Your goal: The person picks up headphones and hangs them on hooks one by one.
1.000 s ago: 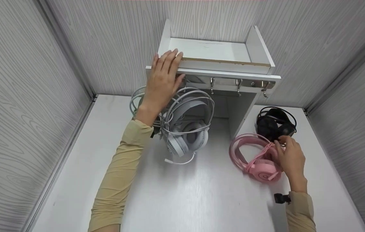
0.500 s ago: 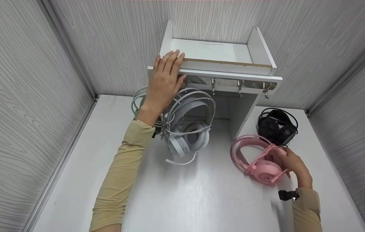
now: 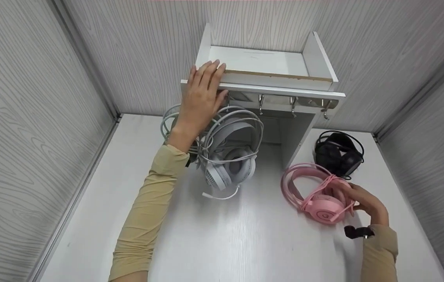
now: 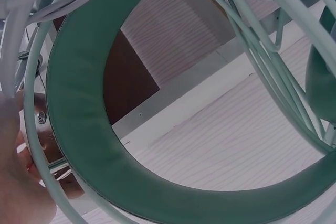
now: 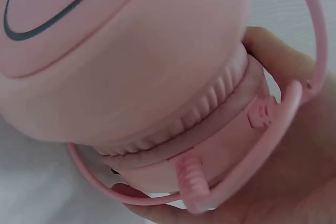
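In the head view, my left hand (image 3: 200, 98) lies over the front rail of the white shelf unit (image 3: 280, 91), fingers stretched across its top and thumb in front. Below that hand hang a white headset (image 3: 217, 176), with a boom microphone, and a green headset, whose padded headband (image 4: 84, 93) fills the left wrist view; its upper mounting is covered by my hand. My right hand (image 3: 367, 199) grips the right ear cup of a pink headset (image 3: 323, 205) on the table. The right wrist view shows the ear cup (image 5: 131, 66) between thumb and fingers.
Behind the pink headset lies a black headset (image 3: 337, 154) on the white table (image 3: 245, 243). Several metal hooks, including one at the right end (image 3: 325, 111), stick out from the rail. Grey wood-patterned walls (image 3: 22, 117) close in the sides and back.
My right hand has moved down and right from the pink headset's top, and its fingers have gone around the ear cup. The left hand stays on the rail.
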`<action>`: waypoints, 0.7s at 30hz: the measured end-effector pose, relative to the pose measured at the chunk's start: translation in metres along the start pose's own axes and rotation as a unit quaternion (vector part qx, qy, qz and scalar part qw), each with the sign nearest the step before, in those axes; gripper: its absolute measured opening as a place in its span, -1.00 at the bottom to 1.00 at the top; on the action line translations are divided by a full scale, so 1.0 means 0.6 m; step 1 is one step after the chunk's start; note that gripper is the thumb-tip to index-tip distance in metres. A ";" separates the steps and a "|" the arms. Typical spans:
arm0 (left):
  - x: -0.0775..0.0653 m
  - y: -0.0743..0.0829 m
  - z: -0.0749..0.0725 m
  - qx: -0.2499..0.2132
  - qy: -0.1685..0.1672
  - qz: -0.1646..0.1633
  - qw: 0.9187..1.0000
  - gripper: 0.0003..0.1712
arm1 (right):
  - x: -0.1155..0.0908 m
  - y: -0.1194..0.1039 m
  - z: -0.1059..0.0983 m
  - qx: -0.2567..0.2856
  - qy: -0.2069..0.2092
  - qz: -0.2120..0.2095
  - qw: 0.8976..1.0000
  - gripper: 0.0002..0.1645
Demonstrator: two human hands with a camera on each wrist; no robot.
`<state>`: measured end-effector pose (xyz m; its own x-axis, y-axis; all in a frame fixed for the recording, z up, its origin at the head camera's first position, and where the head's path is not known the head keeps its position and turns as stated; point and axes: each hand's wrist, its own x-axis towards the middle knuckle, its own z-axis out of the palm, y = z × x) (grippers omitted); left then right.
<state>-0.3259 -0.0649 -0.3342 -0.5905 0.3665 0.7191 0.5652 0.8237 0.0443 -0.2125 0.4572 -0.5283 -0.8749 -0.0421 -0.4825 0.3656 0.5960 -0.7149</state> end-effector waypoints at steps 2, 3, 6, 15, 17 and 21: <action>0.000 -0.001 0.001 0.002 0.002 0.001 1.000 -0.33 | 0.001 0.004 -0.002 0.006 -0.010 -0.005 1.000 0.07; 0.000 -0.001 0.001 0.003 0.004 0.001 1.000 -0.33 | 0.001 0.006 -0.003 0.011 -0.013 -0.006 1.000 0.08; -0.001 -0.003 0.003 0.007 0.008 0.001 1.000 -0.33 | 0.001 0.009 -0.005 0.021 -0.018 -0.010 1.000 0.14; -0.002 -0.009 0.006 0.013 0.016 0.005 1.000 -0.33 | -0.007 0.000 0.003 0.045 -0.009 -0.024 0.999 -0.14; -0.002 -0.009 0.007 0.013 0.018 0.007 1.000 -0.33 | -0.011 0.000 0.007 0.048 -0.005 -0.017 0.999 -0.20; -0.002 -0.007 0.009 0.004 0.022 0.011 1.000 -0.33 | -0.022 0.005 0.021 0.048 0.020 -0.004 0.999 -0.21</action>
<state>-0.3304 -0.0664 -0.3388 -0.5516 0.3659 0.7496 0.5729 0.8193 0.0216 -0.1962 0.4494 -0.5303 -0.8893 -0.0145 -0.4571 0.3850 0.5158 -0.7653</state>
